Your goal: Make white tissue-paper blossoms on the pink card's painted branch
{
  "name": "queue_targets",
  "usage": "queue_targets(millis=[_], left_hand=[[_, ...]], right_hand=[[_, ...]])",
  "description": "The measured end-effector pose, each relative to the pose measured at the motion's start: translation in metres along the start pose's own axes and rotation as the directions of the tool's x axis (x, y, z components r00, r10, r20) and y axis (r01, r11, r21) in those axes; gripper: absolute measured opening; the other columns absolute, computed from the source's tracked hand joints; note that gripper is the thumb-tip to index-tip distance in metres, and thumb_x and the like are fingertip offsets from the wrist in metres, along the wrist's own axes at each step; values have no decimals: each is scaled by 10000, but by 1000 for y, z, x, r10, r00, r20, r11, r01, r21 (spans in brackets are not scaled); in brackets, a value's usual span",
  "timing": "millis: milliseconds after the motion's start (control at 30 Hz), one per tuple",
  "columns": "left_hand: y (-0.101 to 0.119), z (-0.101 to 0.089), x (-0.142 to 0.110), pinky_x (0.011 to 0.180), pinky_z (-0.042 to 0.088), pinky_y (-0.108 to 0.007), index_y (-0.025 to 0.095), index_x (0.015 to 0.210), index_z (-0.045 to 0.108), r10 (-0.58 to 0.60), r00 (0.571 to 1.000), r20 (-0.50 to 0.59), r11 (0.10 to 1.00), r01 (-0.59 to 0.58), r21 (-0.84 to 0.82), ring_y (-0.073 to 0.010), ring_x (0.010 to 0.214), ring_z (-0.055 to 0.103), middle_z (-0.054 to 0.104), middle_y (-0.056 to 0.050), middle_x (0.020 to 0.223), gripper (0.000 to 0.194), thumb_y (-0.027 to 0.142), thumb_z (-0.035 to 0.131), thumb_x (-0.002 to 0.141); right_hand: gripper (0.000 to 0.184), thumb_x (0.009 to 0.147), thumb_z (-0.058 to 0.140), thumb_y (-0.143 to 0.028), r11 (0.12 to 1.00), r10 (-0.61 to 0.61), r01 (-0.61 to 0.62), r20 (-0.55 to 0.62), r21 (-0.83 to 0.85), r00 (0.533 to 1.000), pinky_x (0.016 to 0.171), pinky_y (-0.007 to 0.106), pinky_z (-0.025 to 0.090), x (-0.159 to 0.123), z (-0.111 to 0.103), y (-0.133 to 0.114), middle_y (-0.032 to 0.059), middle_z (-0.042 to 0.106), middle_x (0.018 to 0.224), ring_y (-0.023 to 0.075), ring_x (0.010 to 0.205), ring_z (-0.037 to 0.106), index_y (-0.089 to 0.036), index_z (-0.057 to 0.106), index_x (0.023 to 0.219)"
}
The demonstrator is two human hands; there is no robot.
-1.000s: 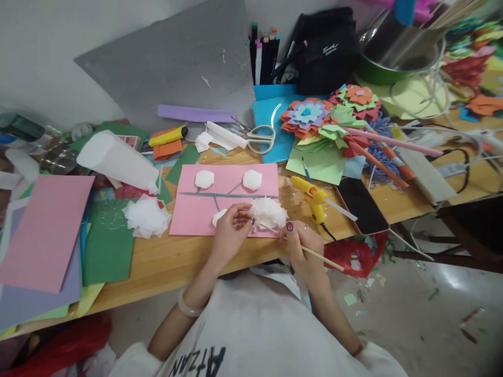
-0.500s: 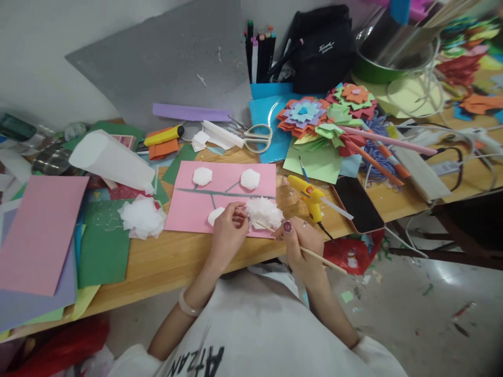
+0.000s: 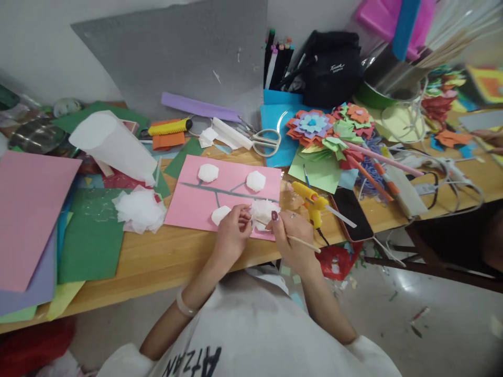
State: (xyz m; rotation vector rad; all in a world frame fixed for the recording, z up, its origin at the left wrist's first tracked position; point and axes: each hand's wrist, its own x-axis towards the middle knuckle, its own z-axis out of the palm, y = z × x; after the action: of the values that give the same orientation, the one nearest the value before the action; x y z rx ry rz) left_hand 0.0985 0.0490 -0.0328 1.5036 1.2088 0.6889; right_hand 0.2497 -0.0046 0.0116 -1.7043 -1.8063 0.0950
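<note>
A pink sheet lies on the table, with dark branching lines and white paper pads on it. Over its lower right corner is a ruffled white tissue tuft. My right hand grips a thin wooden stick whose front end runs toward the tuft. My left hand is closed in a pinch at the tuft's left edge; what the fingertips hold, if anything, is too small to make out. A loose pile of white tissue pieces lies left of the pink sheet.
Right of the sheet are a yellow glue gun and a phone. Scissors, a yellow cutter and paper flowers lie behind. Coloured sheets are stacked left. Another person's hand shows far right.
My right hand has moved closer to my left, bringing the stick along, and less of the stick shows behind the hand. The view has shifted slightly; another person's hand has appeared at the right.
</note>
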Motion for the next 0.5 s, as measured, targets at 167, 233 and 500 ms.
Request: queue_targets(millis=[167,233,500], left_hand=[[-8,-11,-15,846,591,-332,186,1187,583,153,988,7,979,-153,136,-176,944,698,697,-75,1065,378,46,526,841],[-11,-16,-22,875,582,-358,195,1180,597,220,974,62,950,-228,215,-199,999,699,712,-85,1099,344,58,491,883],[-25,-23,-30,879,565,-369,207,1133,625,290,947,136,915,-316,252,-225,1003,709,733,-92,1124,284,75,479,928]], right_hand=[[403,1006,393,-200,996,-45,45,-3,-75,999,603,302,362,5,0,-2,19,606,580,148,562,536,-210,581,649],[418,1005,392,-213,993,-56,57,17,-102,998,592,305,345,9,1,-4,18,596,566,144,547,524,-216,561,623],[490,1003,374,-265,990,-48,57,71,-132,996,520,323,199,38,23,-15,-9,407,446,122,448,340,-221,421,517]])
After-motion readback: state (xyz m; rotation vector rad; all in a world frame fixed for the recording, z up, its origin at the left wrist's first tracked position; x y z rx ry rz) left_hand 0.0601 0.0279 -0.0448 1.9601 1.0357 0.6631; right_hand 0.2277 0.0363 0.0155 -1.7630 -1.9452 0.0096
